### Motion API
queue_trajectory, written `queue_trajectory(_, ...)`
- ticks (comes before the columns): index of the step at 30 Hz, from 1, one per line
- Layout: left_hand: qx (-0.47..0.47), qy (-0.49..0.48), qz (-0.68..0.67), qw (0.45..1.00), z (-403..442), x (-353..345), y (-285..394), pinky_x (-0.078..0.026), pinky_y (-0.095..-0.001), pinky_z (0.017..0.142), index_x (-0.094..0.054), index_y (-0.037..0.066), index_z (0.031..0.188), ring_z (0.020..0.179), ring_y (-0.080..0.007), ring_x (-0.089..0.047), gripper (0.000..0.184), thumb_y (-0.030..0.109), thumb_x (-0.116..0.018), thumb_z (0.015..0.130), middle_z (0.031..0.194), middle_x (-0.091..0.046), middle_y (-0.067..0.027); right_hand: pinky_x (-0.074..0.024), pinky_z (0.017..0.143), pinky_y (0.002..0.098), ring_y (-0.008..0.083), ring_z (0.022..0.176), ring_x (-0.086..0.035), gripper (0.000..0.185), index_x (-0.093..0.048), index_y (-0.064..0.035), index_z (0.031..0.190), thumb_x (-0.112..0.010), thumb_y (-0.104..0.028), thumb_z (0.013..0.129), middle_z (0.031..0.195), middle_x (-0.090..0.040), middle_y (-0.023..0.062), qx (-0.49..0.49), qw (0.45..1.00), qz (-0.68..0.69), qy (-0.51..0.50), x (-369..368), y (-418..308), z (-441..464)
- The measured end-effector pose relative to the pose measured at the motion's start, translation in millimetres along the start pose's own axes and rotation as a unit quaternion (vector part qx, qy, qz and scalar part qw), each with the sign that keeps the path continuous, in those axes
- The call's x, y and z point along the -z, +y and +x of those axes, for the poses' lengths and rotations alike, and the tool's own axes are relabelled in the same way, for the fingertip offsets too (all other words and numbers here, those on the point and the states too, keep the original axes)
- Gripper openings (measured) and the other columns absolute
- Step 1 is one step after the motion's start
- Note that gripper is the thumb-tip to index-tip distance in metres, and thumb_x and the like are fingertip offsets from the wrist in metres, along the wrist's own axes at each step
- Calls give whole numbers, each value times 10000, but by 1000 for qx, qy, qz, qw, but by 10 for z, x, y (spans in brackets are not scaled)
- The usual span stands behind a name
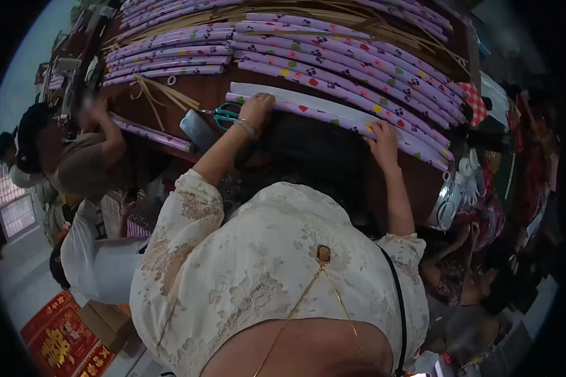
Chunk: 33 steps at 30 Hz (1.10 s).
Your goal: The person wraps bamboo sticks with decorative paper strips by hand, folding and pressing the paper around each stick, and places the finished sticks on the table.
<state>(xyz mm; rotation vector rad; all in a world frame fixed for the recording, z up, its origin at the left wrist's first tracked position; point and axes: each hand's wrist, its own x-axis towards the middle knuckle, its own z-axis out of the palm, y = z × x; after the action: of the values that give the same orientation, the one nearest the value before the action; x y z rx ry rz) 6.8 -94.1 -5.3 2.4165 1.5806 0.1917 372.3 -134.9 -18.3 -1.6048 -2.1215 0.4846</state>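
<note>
A purple patterned paper roll (321, 115) lies along the near edge of the table, with a white strip of its underside showing behind it. My left hand (258, 109) has its fingers curled over the roll near the left end. Further right, my right hand (383, 143) grips the same roll between thumb and fingers. Scissors with teal handles (225, 117) lie just left of my left wrist. Beside them rests a blue-grey flat object (198, 129), its kind unclear.
Several finished-looking purple rolls (346, 69) are lined up across the table (151, 112). Tan strips (163, 93) lie among them. A co-worker (75, 151) sits at the left with another roll (151, 133). White rings of tape or cord (465, 182) hang at the right edge.
</note>
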Motion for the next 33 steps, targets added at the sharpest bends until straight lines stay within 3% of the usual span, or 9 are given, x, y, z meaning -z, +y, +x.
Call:
queue_trajectory(10,19,-32,112,993,-19,-133,-54,-350,-370,914,-509,111,1063,1046,-208,-516,285,126,-488,779,1111,-550,-68,-408,803,409,328,985,-466,439,-512,-47,1022,-711,-217,668,1025,-504,124,-129,983,-112,-61,279,65,-168)
queue_trajectory(14,12,-20,80,997,-32,-202,-62,-345,-373,918,-503,102,1079,1066,-206,-500,298,94,-472,783,1125,-539,-70,-420,755,412,328,889,-516,410,-519,-56,989,-710,-201,656,950,-523,124,-54,989,-132,-45,362,70,-118)
queue_trajectory(17,6,14,61,998,-67,-217,-63,-338,-397,917,-504,94,1077,1069,-208,-491,291,108,-470,788,1122,-530,-69,-428,736,402,316,887,-517,352,-543,-43,967,-688,-222,700,956,-537,116,-103,971,-158,-144,483,-141,120)
queue_trajectory(19,5,24,56,998,-77,-252,-69,-336,-397,918,-505,92,1074,1067,-208,-492,288,113,-471,788,1121,-530,-70,-425,684,390,292,823,-539,235,-583,-42,873,-662,-209,728,875,-558,96,-96,988,-35,-118,488,-358,544)
queue_trajectory(22,0,38,43,998,-84,-244,-67,-332,-395,921,-509,88,1066,1069,-205,-489,281,128,-466,792,1115,-531,-71,-436,688,352,263,804,-564,111,-603,-41,803,-614,-148,774,847,-572,84,88,995,-31,27,352,-771,1254)
queue_trajectory(24,-8,66,44,997,-94,-258,-71,-330,-398,922,-511,88,1063,1076,-197,-483,279,135,-462,792,1109,-531,-71,-430,696,347,253,806,-560,106,-600,-46,807,-611,-145,774,860,-566,82,135,985,-38,98,191,-970,1682)
queue_trajectory(27,-5,62,40,997,-91,-239,-67,-328,-410,932,-512,86,1060,1086,-199,-475,278,132,-459,791,1103,-531,-71,-406,774,376,267,871,-532,126,-605,-68,856,-613,-155,765,899,-551,89,123,990,31,69,-17,-1141,2161)
queue_trajectory(29,7,59,34,998,-103,-199,-48,-326,-415,938,-514,84,1057,1090,-203,-472,277,126,-457,789,1103,-531,-72,-384,813,383,253,913,-526,160,-599,-87,905,-612,-176,773,919,-554,76,196,969,-69,134,-129,-1194,2381)
queue_trajectory(33,14,68,5,998,-102,-200,-36,-318,-425,960,-526,77,1041,1103,-212,-461,267,115,-455,786,1107,-528,-74,-361,808,358,229,903,-528,215,-608,-103,926,-619,-255,775,916,-577,39,224,964,-127,61,-288,-1048,2618)
